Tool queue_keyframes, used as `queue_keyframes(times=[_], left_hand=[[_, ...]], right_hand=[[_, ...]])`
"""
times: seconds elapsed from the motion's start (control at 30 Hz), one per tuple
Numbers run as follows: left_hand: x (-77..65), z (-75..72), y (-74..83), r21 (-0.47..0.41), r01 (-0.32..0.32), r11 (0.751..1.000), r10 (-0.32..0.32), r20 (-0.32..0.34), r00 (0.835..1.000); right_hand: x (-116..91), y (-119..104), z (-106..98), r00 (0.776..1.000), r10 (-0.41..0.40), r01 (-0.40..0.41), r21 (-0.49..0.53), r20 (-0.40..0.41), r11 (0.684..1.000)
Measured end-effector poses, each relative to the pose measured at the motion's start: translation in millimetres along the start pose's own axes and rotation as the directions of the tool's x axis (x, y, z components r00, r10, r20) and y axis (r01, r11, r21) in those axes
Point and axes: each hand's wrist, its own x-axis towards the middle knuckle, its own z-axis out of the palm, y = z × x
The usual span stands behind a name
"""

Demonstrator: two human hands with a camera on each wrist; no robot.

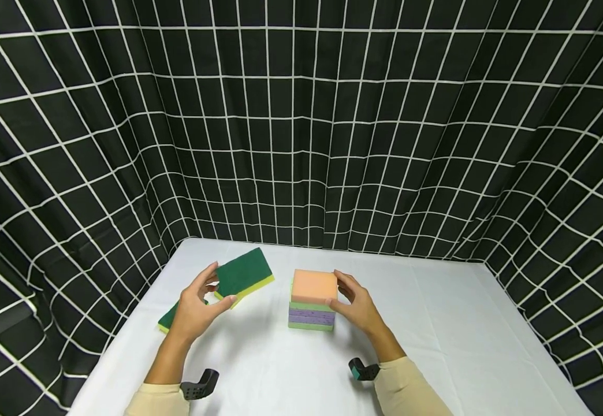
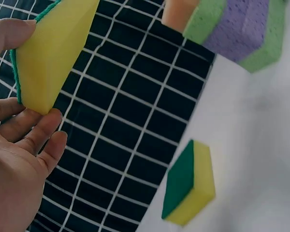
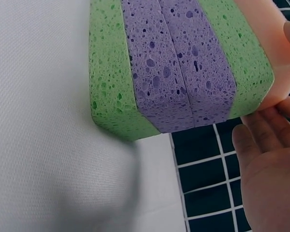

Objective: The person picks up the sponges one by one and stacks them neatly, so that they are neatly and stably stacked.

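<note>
My left hand [image 1: 194, 306] grips a green-and-yellow scouring sponge [image 1: 244, 271] above the table, its green side up, thumb on the near edge. In the left wrist view the sponge's yellow side [image 2: 55, 53] faces the camera. To the right stands a stack of sponges: a green one [image 1: 310, 326] at the bottom, two purple ones [image 3: 169, 63], another green one [image 3: 239, 58], and an orange sponge [image 1: 314, 285] on top. My right hand [image 1: 358, 303] holds the orange sponge at its right side, thumb in front and fingers behind.
A second green-and-yellow scouring sponge [image 2: 188, 186] lies on the white table [image 1: 436, 323] at the left, partly hidden by my left hand in the head view. Black curtains with a white grid [image 1: 312, 127] hang around the table's back and sides.
</note>
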Motion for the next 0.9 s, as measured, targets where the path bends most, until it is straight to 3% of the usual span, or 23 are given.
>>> queue_keyframes(times=[0.1,0.27,0.33,0.57,0.73,0.9], left_hand=[[9.5,5.8,4.1,-0.035,-0.042,0.999,0.043,0.017,0.999],[22.4,16.6,12.9,-0.127,-0.085,0.988,0.095,0.074,0.993],[26.0,20.2,22.9,-0.154,-0.086,0.984,0.102,0.096,0.99],[37.3,31.4,54.7,-0.168,-0.162,0.972,0.188,0.159,0.969],[46.9,42.7,51.5,-0.168,-0.165,0.972,0.199,0.209,0.957],[59.0,59.6,28.0,-0.164,-0.136,0.977,0.177,0.268,0.947]], right_hand=[[-0.1,-1.8,-0.3,1.0,0.013,-0.013,-0.013,0.004,1.0],[0.7,-30.4,-0.2,0.999,0.037,-0.037,-0.028,0.02,0.999],[1.0,-41.6,-0.3,0.998,0.05,-0.049,-0.028,0.026,0.998],[1.4,-45.2,-0.6,0.997,0.065,-0.064,-0.027,0.035,0.998],[1.6,-46.5,-0.2,0.997,0.064,-0.062,-0.034,0.037,0.997],[1.5,-45.8,-0.5,0.997,0.061,-0.06,-0.025,0.036,0.998]])
